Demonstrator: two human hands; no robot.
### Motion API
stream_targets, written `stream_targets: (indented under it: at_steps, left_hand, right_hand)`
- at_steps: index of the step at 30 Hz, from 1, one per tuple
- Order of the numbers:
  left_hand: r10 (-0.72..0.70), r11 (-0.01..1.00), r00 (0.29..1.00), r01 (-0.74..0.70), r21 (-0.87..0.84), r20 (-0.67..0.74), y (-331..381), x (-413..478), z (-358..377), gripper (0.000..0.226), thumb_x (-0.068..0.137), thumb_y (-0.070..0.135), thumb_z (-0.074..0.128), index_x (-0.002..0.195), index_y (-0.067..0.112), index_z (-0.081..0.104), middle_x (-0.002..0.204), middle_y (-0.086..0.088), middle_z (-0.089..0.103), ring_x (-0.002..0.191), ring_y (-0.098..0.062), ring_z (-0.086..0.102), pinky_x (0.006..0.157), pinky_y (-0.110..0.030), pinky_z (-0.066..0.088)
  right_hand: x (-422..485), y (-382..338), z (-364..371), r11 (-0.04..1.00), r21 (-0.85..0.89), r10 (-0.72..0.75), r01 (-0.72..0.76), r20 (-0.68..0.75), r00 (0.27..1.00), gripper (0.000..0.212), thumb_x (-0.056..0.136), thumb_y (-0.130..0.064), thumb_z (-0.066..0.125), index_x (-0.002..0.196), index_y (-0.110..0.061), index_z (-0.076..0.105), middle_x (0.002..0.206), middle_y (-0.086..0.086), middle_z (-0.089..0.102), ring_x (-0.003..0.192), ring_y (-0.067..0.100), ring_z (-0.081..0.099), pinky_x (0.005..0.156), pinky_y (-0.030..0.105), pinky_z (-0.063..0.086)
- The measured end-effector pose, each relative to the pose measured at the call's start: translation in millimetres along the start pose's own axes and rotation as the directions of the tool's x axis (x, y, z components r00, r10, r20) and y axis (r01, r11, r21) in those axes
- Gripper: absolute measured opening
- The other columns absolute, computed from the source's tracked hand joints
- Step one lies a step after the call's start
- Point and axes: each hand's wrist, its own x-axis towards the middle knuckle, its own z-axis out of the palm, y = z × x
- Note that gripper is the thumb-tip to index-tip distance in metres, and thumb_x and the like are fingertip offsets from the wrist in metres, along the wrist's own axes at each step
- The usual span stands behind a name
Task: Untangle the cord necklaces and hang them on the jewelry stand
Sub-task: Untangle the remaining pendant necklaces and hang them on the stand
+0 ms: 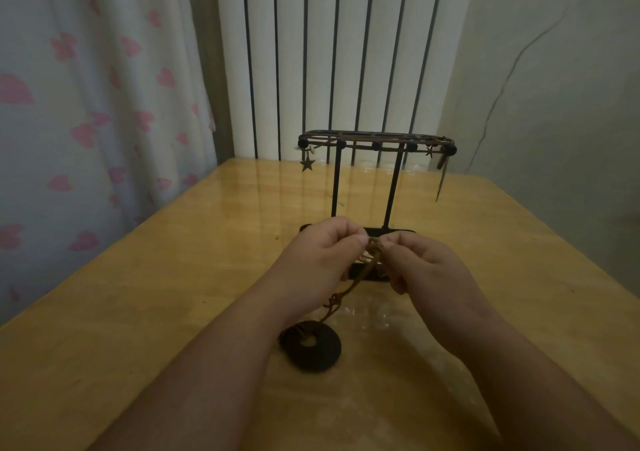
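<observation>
The bench point(173, 312) carried the stand point(375, 144) toward its far edge. Before it, the left hand point(322, 253) and right hand point(426, 263) each pinched the tangled cord point(360, 279) at a knot; its ring pendant point(313, 346) lay on the bench nearer the front edge. Pulling outward would likely tighten that knot.

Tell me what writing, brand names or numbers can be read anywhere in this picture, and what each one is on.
None: no word, number, brand or sign shows anywhere.
The jewelry stand, the brown cord and the dark ring pendant bear no print.
The curtain carries only pink shapes, no letters.
</observation>
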Motion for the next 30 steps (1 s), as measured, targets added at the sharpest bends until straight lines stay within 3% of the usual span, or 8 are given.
stream_targets:
  at_steps: [5,8,11,15,19,22,26,30]
  left_hand:
    - [0.003,0.999,0.999,-0.001,0.046,-0.042,-0.6,1.3,0.2,0.021,0.098,0.028,0.049,0.082,0.029,0.062,0.056,0.022,0.054,0.057,0.004,0.049,0.063,-0.022,0.039]
    - [0.000,0.997,0.999,0.004,0.077,-0.048,-1.0,1.4,0.5,0.019,0.098,0.027,0.050,0.084,0.028,0.062,0.055,0.024,0.054,0.054,0.007,0.049,0.056,-0.013,0.036]
    - [-0.006,0.996,0.999,0.010,0.085,-0.049,-1.7,1.5,0.9,0.019,0.098,0.029,0.050,0.084,0.030,0.063,0.058,0.023,0.055,0.058,0.006,0.049,0.060,-0.019,0.037]
    - [-0.051,0.998,0.997,0.053,0.027,-0.064,0.1,0.8,1.1,0.022,0.099,0.027,0.049,0.082,0.028,0.063,0.064,0.017,0.053,0.066,-0.003,0.050,0.065,-0.024,0.038]
    - [-0.078,0.996,0.993,0.074,-0.049,-0.088,0.9,0.6,0.7,0.024,0.098,0.025,0.049,0.082,0.022,0.067,0.064,0.013,0.054,0.067,-0.009,0.049,0.066,-0.030,0.041]
    - [-0.081,0.995,0.980,0.068,-0.080,-0.181,0.0,1.1,0.1,0.027,0.096,0.028,0.051,0.079,0.018,0.069,0.069,0.007,0.057,0.065,-0.009,0.051,0.065,-0.029,0.041]
    - [0.002,0.999,0.980,0.005,0.037,-0.200,-1.5,-1.1,-1.8,0.022,0.091,0.041,0.060,0.080,0.025,0.071,0.065,0.017,0.062,0.063,0.005,0.056,0.065,-0.023,0.041]
    - [0.037,0.991,0.987,-0.016,0.135,-0.154,-1.2,-0.9,-0.8,0.012,0.090,0.033,0.064,0.085,0.027,0.073,0.073,0.012,0.067,0.071,0.005,0.060,0.065,-0.016,0.043]
  right_hand:
    - [2.1,3.6,0.2,0.998,0.038,-0.039,0.043,-0.098,0.994,0.017,0.094,-0.017,0.053,0.089,-0.017,0.069,0.063,-0.019,0.062,0.059,-0.008,0.054,0.053,0.005,0.041]
    - [0.1,1.9,-0.6,0.992,0.073,-0.091,0.099,-0.108,0.990,0.007,0.091,-0.018,0.063,0.096,-0.020,0.067,0.076,-0.007,0.066,0.066,-0.002,0.058,0.056,0.010,0.046]
    - [-0.7,2.3,0.7,0.993,-0.016,-0.119,0.118,-0.091,0.989,0.014,0.086,-0.019,0.069,0.098,-0.026,0.067,0.085,0.000,0.070,0.079,0.013,0.066,0.067,0.026,0.058]
    - [-0.2,0.7,1.4,0.996,0.016,-0.082,0.085,-0.114,0.990,0.013,0.087,-0.014,0.068,0.094,-0.025,0.069,0.085,-0.004,0.073,0.078,0.008,0.068,0.066,0.016,0.054]
    - [0.2,0.4,0.4,0.997,0.048,-0.049,0.056,-0.136,0.989,0.011,0.088,-0.015,0.067,0.094,-0.023,0.068,0.082,-0.005,0.073,0.075,0.008,0.068,0.064,0.016,0.054]
    - [0.2,0.0,-0.1,0.997,0.053,-0.043,0.051,-0.146,0.988,0.010,0.087,-0.016,0.067,0.094,-0.023,0.068,0.082,-0.007,0.073,0.074,0.007,0.068,0.063,0.017,0.055]
    - [-0.4,-0.6,-0.1,0.998,0.037,-0.047,0.054,-0.150,0.987,0.009,0.087,-0.016,0.068,0.091,-0.023,0.067,0.081,-0.005,0.074,0.075,0.007,0.069,0.063,0.018,0.055]
    - [-0.3,-1.4,-0.3,0.998,-0.028,-0.063,0.060,-0.118,0.991,0.010,0.087,-0.017,0.067,0.091,-0.027,0.066,0.081,-0.005,0.073,0.076,0.006,0.068,0.064,0.019,0.055]
